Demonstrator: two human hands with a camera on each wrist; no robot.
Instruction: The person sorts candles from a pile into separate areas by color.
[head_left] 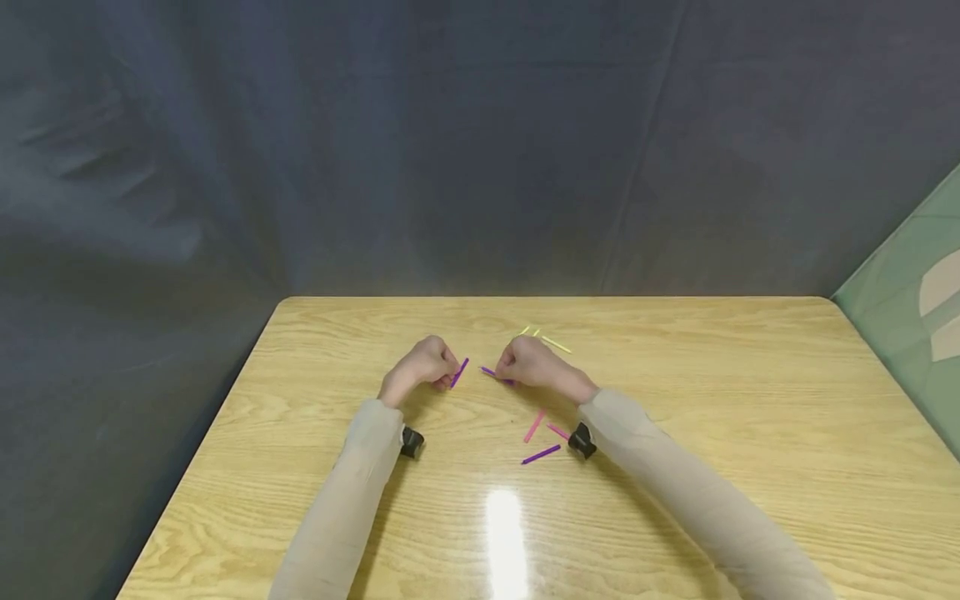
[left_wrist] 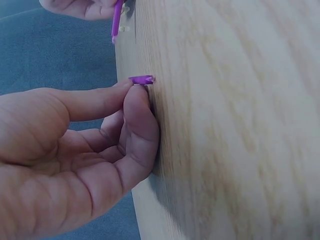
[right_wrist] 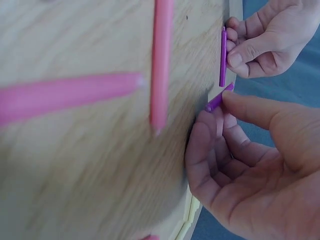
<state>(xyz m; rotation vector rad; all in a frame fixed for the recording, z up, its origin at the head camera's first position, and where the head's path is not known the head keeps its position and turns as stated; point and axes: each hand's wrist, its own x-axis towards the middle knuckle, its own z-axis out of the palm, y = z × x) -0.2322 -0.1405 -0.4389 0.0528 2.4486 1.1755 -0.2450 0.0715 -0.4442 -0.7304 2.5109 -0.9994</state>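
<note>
My left hand [head_left: 427, 365] pinches a thin purple candle [head_left: 460, 373] between thumb and forefinger, just over the table. In the left wrist view the end of this purple candle [left_wrist: 142, 79] pokes out past the fingertips. A second purple candle [head_left: 487, 371] is pinched by my right hand [head_left: 531, 362], a short gap to the right. The right wrist view has that purple candle [right_wrist: 220, 98] slanting from the thumb and fingertips, close to the one in the left hand [right_wrist: 267, 42]. Part of each candle is hidden by fingers.
Below the right hand lie a pink candle [head_left: 534, 426], another pink candle [head_left: 557, 431] partly behind the black wrist camera [head_left: 582, 442], and a purple candle [head_left: 541, 454]. Several yellow candles [head_left: 557, 344] lie just beyond the right hand. A dark curtain [head_left: 480, 150] hangs behind the wooden table [head_left: 750, 400].
</note>
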